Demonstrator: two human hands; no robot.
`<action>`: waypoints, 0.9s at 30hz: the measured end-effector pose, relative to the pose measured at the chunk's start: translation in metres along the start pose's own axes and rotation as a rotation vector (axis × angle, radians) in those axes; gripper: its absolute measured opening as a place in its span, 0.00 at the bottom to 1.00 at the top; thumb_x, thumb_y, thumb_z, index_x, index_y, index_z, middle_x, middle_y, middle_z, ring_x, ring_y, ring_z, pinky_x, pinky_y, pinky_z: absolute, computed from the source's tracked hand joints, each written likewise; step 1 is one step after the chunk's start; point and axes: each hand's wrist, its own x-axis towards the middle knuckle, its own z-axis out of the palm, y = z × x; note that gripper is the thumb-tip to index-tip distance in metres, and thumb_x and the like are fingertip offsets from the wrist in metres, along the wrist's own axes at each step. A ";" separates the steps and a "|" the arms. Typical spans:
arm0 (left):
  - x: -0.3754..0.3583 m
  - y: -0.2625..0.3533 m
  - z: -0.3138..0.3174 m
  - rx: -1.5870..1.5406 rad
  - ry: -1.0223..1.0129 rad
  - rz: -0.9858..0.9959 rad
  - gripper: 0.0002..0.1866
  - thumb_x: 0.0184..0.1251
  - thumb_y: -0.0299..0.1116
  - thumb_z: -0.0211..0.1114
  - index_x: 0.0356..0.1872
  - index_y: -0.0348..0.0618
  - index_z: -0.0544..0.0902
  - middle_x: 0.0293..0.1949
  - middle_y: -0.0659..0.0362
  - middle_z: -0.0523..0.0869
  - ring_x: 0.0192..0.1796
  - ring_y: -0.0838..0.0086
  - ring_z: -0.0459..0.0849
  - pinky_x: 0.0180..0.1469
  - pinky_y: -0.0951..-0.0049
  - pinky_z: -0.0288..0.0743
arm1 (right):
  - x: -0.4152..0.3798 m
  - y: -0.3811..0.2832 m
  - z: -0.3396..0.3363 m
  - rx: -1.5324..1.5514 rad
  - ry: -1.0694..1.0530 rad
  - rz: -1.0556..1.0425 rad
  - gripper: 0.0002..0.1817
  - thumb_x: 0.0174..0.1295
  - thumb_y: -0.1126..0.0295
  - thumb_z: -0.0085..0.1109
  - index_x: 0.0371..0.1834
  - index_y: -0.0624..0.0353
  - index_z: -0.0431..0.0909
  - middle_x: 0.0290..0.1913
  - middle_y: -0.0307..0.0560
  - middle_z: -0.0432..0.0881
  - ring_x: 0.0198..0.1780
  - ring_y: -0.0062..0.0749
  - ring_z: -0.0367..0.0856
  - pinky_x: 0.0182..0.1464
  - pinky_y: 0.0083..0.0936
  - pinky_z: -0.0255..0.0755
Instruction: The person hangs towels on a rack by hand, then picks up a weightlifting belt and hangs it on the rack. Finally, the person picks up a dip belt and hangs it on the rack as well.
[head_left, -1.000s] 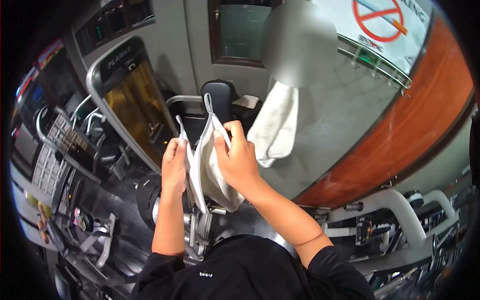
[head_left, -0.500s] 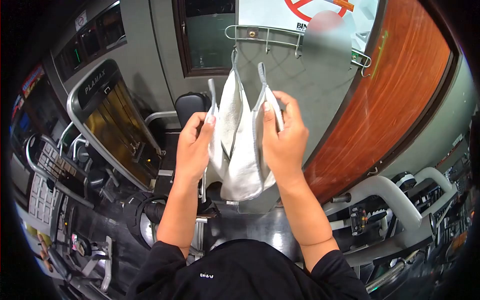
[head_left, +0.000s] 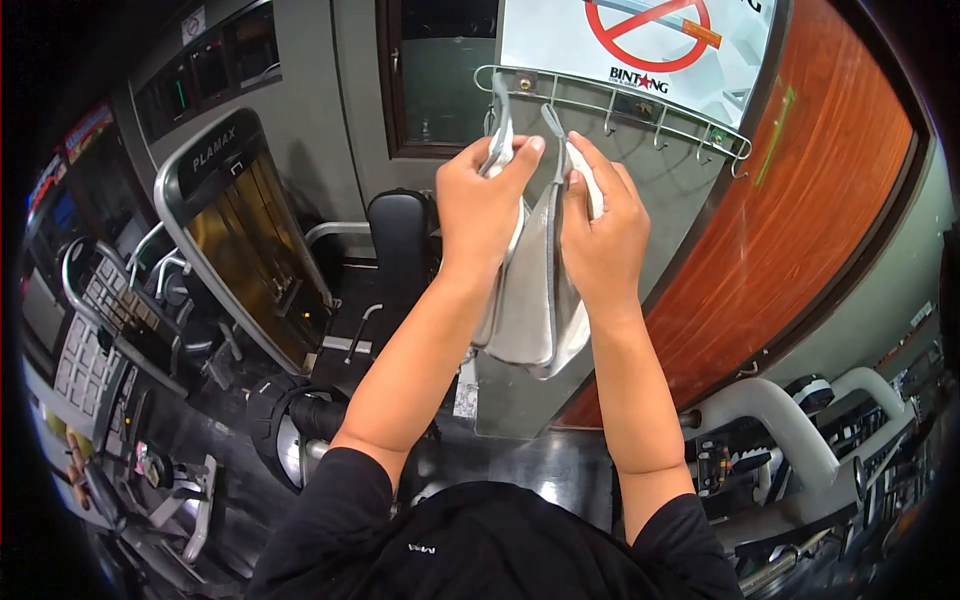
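A white cloth with grey edging and hanging loops (head_left: 524, 295) is held up in front of me, its folds drooping between my forearms. My left hand (head_left: 480, 205) pinches its left upper edge between thumb and fingers, with a grey loop standing up above the grip. Closed on the right upper edge is my right hand (head_left: 608, 220), where another grey loop (head_left: 553, 120) rises beside the fingers. Just beyond the loops, a wire hook rack (head_left: 525, 82) runs along the wall, overlapped by the left loop in this view.
A no-smoking sign (head_left: 650, 40) is above the rack, with a reddish wooden panel (head_left: 770, 230) to its right. At left stands a weight machine (head_left: 230, 220) beside a black padded seat (head_left: 398, 235). Grey machine arms (head_left: 780, 425) reach in from the right.
Both hands have moved up and to the right with the cloth, closer to the rack, and nearer each other. A grey blurred patch over the rack and sign is gone.
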 end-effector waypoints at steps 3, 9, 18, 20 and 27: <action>0.011 -0.005 0.014 -0.009 -0.004 0.049 0.14 0.69 0.38 0.77 0.42 0.35 0.92 0.25 0.71 0.79 0.29 0.87 0.69 0.32 0.78 0.62 | 0.000 0.004 0.003 -0.016 0.010 -0.015 0.20 0.71 0.79 0.58 0.65 0.56 0.84 0.43 0.49 0.85 0.41 0.40 0.84 0.48 0.33 0.78; 0.023 -0.011 0.025 -0.080 -0.006 0.004 0.13 0.71 0.37 0.75 0.42 0.34 0.93 0.23 0.70 0.78 0.26 0.86 0.67 0.28 0.76 0.60 | 0.003 0.008 0.007 -0.056 -0.042 -0.057 0.24 0.66 0.81 0.59 0.66 0.58 0.83 0.44 0.48 0.81 0.38 0.40 0.85 0.43 0.35 0.79; 0.030 -0.014 0.028 -0.122 0.021 -0.055 0.13 0.69 0.36 0.74 0.33 0.34 0.90 0.22 0.69 0.78 0.25 0.86 0.67 0.26 0.74 0.59 | 0.007 0.009 0.010 -0.093 -0.113 0.000 0.24 0.66 0.77 0.59 0.67 0.58 0.82 0.45 0.49 0.80 0.40 0.41 0.86 0.45 0.39 0.80; 0.029 -0.014 0.028 -0.110 0.030 -0.050 0.13 0.69 0.36 0.74 0.34 0.33 0.90 0.23 0.68 0.80 0.26 0.85 0.69 0.27 0.74 0.62 | 0.006 0.010 0.011 -0.097 -0.120 0.009 0.24 0.67 0.77 0.59 0.67 0.58 0.82 0.45 0.49 0.80 0.40 0.42 0.86 0.45 0.40 0.80; 0.030 -0.031 0.025 -0.057 0.029 -0.041 0.14 0.69 0.36 0.73 0.42 0.31 0.91 0.28 0.62 0.87 0.31 0.83 0.77 0.34 0.73 0.71 | -0.001 0.016 0.016 -0.109 -0.154 0.050 0.24 0.67 0.77 0.58 0.67 0.57 0.82 0.46 0.51 0.80 0.41 0.46 0.86 0.46 0.42 0.79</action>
